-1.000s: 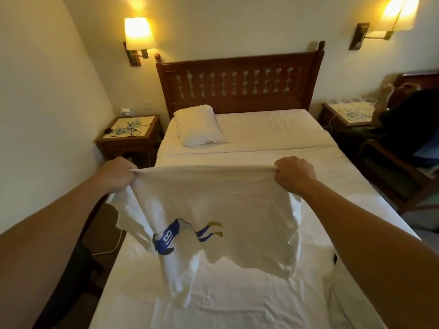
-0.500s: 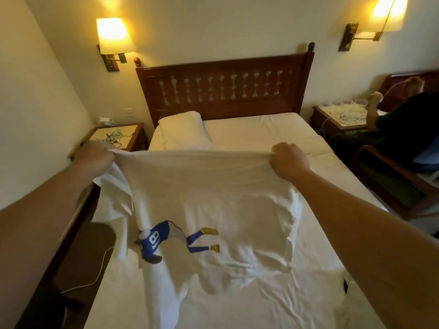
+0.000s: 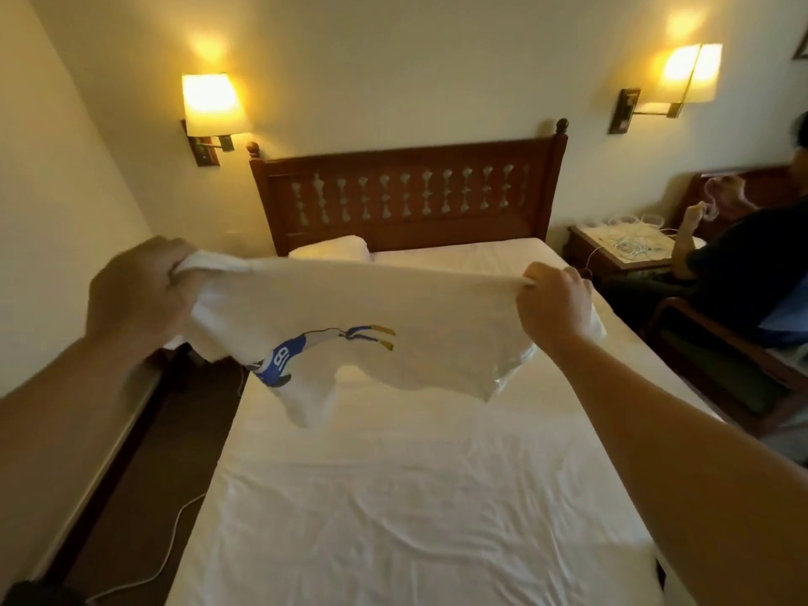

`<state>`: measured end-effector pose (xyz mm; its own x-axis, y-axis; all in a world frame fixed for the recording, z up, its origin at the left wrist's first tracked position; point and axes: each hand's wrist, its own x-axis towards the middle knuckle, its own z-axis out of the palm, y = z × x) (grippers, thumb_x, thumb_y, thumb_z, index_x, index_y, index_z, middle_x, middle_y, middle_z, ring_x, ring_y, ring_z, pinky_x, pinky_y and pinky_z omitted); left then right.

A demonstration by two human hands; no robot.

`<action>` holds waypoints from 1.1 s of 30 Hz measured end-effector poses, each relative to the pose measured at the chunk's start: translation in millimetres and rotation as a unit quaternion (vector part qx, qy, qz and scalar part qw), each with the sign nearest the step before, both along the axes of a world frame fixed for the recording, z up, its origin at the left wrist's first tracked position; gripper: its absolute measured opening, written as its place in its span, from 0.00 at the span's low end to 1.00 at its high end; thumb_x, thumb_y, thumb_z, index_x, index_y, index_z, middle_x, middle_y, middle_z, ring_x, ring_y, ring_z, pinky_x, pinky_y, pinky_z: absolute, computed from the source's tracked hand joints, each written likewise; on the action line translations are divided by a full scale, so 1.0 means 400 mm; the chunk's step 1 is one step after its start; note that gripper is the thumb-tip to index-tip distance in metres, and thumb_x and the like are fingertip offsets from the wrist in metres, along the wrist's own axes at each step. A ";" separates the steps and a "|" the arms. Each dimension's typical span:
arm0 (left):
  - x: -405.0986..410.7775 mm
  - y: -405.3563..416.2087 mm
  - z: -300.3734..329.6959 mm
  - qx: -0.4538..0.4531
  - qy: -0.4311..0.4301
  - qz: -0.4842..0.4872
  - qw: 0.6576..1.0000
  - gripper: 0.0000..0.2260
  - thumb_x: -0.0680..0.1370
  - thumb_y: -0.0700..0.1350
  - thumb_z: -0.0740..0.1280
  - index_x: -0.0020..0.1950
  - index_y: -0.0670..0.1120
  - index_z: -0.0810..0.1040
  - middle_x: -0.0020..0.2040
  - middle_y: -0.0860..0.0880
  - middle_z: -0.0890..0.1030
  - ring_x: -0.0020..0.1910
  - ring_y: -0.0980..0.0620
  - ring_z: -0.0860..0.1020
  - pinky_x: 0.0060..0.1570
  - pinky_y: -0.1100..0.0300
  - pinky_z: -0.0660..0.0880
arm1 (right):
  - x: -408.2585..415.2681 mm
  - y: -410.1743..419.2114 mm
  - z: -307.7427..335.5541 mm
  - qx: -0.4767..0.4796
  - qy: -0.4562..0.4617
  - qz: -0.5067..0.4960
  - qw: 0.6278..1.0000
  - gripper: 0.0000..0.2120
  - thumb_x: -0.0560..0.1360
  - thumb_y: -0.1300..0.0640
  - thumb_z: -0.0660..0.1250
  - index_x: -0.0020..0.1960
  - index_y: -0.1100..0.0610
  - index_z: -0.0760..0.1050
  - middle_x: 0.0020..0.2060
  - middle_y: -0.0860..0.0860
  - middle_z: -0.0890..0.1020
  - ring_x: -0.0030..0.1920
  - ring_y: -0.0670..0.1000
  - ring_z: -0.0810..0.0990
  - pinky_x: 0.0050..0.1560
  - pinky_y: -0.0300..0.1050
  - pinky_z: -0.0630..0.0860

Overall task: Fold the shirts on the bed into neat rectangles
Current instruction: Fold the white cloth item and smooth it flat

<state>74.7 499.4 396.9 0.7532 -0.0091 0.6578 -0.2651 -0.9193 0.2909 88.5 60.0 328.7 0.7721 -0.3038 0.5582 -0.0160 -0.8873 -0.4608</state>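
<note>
Both fists tight on the shirt (image 3: 350,308): left hand (image 3: 131,295) bunches one corner of the top edge, right hand (image 3: 553,304) pinches the other. The shirt's stretched between them, up in the air above the bed (image 3: 415,496), blue figure print showing, lower edge hanging clear of the sheet.

A single head-worn wide-angle view looks forward and down from the foot of the bed (image 3: 415,496) toward the headboard (image 3: 406,194), both forearms reaching in close from the lower corners.
</note>
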 end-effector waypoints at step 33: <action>-0.698 -0.597 -1.582 0.334 0.494 -0.205 0.776 0.16 0.70 0.44 0.75 0.55 0.44 0.77 0.47 0.42 0.78 0.40 0.37 0.80 0.32 0.51 0.71 | -0.864 -0.277 -1.423 -0.152 0.462 0.059 0.872 0.12 0.65 0.69 0.72 0.49 0.63 0.78 0.44 0.61 0.77 0.42 0.66 0.77 0.38 0.56 0.74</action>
